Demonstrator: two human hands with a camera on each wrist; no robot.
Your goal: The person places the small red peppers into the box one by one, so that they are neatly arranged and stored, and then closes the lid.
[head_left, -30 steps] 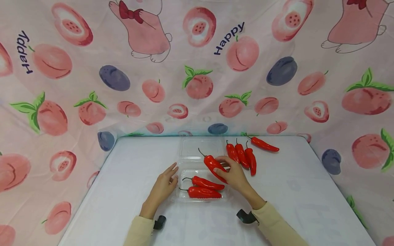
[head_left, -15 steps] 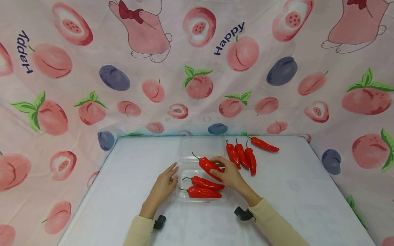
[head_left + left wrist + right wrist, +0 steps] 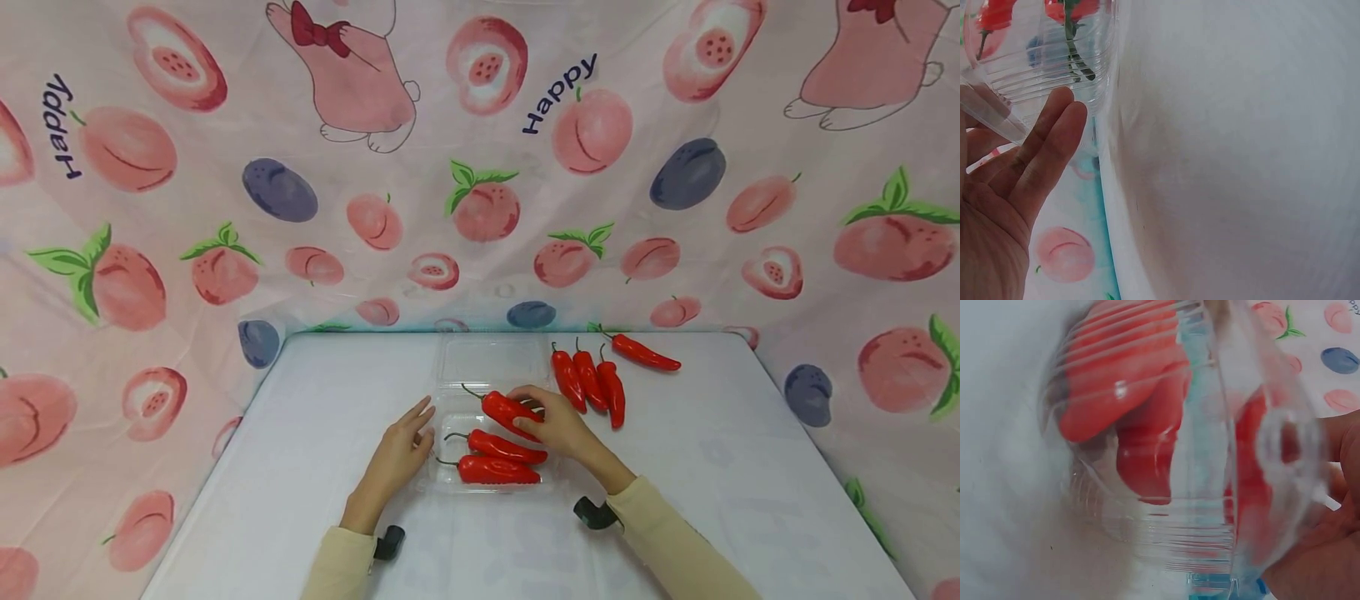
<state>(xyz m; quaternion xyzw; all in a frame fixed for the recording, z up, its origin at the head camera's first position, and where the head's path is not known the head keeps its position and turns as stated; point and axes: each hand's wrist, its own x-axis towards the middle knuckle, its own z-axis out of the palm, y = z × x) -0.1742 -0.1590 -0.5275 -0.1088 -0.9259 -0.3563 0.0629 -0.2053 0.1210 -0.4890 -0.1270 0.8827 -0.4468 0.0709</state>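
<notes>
My right hand (image 3: 558,421) pinches a red chili pepper (image 3: 501,407) by its thick body, over the back part of a clear plastic clamshell container (image 3: 491,490). Its green stem points left toward the back. Two more red peppers lie side by side inside the container, one pepper (image 3: 506,447) behind the other pepper (image 3: 498,469). Beside the container's left wall rests my left hand (image 3: 401,450), fingers extended; in the left wrist view its fingertips (image 3: 1075,115) are right at the ribbed clear wall. The right wrist view shows red peppers (image 3: 1147,450) through the plastic.
The container's clear lid (image 3: 491,362) lies folded back behind it. Right of the lid are three red peppers (image 3: 590,379) in a row, and another pepper (image 3: 647,352) lies farther back right. The white table (image 3: 315,417) ends at a fruit-print curtain (image 3: 480,167).
My right hand has moved left and the pepper in it has shifted left, then lowered a little toward the container. My left hand has stayed in place.
</notes>
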